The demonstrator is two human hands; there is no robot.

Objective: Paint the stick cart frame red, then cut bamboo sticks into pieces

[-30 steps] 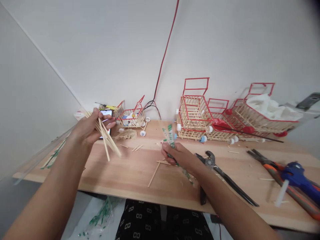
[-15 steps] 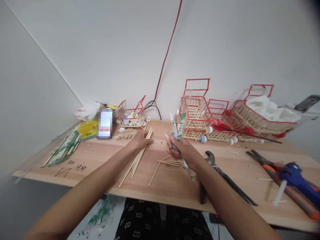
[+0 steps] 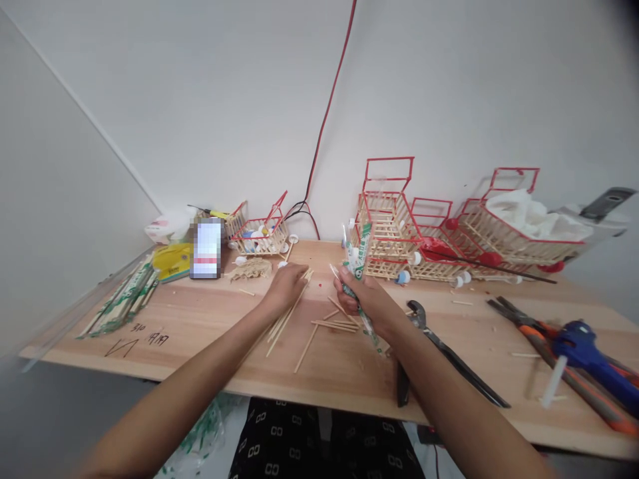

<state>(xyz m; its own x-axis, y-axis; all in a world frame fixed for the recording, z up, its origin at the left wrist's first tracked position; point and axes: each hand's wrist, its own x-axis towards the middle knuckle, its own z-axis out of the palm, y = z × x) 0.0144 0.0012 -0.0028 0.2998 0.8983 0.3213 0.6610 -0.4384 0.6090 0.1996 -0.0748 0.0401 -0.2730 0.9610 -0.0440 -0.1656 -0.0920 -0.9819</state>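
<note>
Left hand: the left hand lies near the middle of the worktop, fingers closed around a bundle of bare wooden sticks; the exact number in the bundle cannot be told, several at least, fanning toward the front edge.
Right hand: the right hand is just beside the left, fingers clamped on a few green-and-white wrapped stick packets that stand upright; they look like two or three.
Loose sticks: about four single sticks lie flat on the wood between and below the two hands.
Back edge, right part: three stick-built carts with red frames stand in a row against the wall.
Back edge, left part: one smaller cart holding small round pieces.
Left edge: one pile of wrapped packets, with one yellow pack behind it.
Front edge, right of the hands: one pair of dark pliers.
Right edge: one blue glue gun lying across one orange-handled tool.
Wall: one red cable runs down to the back edge.
</note>
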